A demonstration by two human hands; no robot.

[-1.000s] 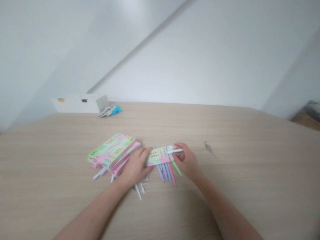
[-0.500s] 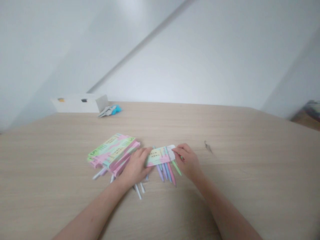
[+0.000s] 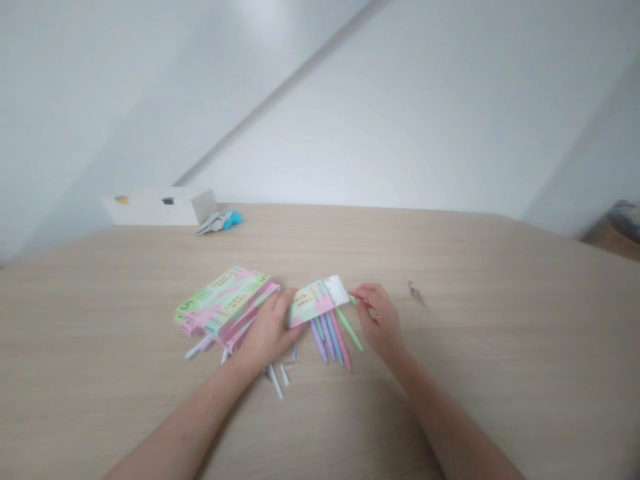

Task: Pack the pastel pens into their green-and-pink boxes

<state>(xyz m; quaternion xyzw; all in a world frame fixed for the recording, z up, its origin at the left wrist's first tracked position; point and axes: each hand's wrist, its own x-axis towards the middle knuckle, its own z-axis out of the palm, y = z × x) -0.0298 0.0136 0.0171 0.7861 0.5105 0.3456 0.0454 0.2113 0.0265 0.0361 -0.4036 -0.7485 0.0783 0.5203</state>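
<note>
Your left hand (image 3: 273,328) is gripping the packet (image 3: 311,304) | long axis: pointing toward your right hand (image 3: 379,320), pinching a green piece (image 3: 353,299)

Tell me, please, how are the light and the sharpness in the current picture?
Head view: pale glare high on the wall; head view: overall softness, the small print on the held packet unreadable; head view: dim, soft-edged shadow on the table beside the right forearm.

At least three packets (image 3: 239,305), five pens (image 3: 342,340), two hands (image 3: 270,330) show.
</note>
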